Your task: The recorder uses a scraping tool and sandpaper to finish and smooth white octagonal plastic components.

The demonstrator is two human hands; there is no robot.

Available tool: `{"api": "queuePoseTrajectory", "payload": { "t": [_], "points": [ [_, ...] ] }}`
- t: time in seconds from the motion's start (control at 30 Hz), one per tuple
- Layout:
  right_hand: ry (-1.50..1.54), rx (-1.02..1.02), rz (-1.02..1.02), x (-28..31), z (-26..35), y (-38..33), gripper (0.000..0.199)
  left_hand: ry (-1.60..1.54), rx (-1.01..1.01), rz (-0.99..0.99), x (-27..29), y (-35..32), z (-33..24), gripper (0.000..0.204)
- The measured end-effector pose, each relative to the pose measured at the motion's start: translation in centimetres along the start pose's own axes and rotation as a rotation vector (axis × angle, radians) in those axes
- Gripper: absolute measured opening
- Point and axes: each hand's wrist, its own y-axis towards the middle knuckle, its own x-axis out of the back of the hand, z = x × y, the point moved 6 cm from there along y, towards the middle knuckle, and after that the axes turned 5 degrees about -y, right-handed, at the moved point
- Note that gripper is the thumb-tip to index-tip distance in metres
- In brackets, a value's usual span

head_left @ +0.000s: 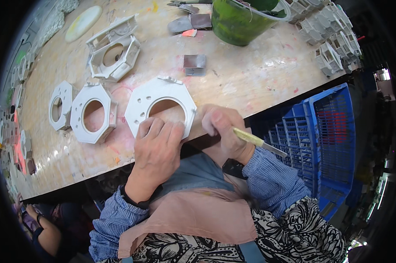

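Note:
My left hand (157, 149) curls its fingers over the near rim of a white octagonal frame (137, 103), which has a large round opening and a few small holes. The frame rests at the table's near edge. To its right, my right hand (226, 131) is closed around a knife (249, 136) with a yellow handle. Its narrow metal blade points to the right, away from the frame. Two similar octagonal frames (78, 118) (55, 98) stand to the left. Behind them lies a white hollow octagonal piece (134, 55) with an upright back part.
Folded sandpaper (194, 61) and more worn pieces (180, 25) lie near a green-stained bucket (235, 26). White parts (329, 57) are stacked at the far right corner. A blue crate (312, 105) stands right of the table (250, 83). Another person's arm (48, 234) shows lower left.

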Motion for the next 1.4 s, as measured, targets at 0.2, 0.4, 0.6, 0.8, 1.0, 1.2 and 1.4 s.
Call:
{"api": "queuePoseTrajectory", "payload": {
  "t": [0.2,0.4,0.6,0.8,1.0,1.2,1.4],
  "points": [
    [-0.067,0.057,-0.029,1.0,0.4,1.0,0.047,-0.02,0.003,-0.004,0.1,0.2,0.0,0.027],
    [-0.045,0.06,-0.01,0.5,0.3,0.9,0.047,-0.002,0.023,0.026,0.0,0.0,0.1,0.026],
    [0.019,-0.003,0.029,-0.5,-0.5,0.3,0.051,-0.005,0.019,0.013,0.1,0.1,0.0,0.026],
    [0.021,0.073,-0.097,0.0,0.2,0.9,0.051,-0.003,0.004,0.002,0.1,0.1,0.1,0.025],
    [-0.013,0.045,-0.089,0.0,0.3,0.5,0.05,-0.005,0.0,-0.002,0.2,0.0,-0.1,0.023],
    [0.019,-0.044,0.0,-0.5,0.0,0.6,0.049,-0.02,0.013,0.009,0.1,0.2,0.1,0.022],
    [0.027,0.038,-0.122,0.0,0.1,0.7,0.05,-0.034,0.023,-0.003,0.1,0.0,0.3,0.029]
  ]
}}
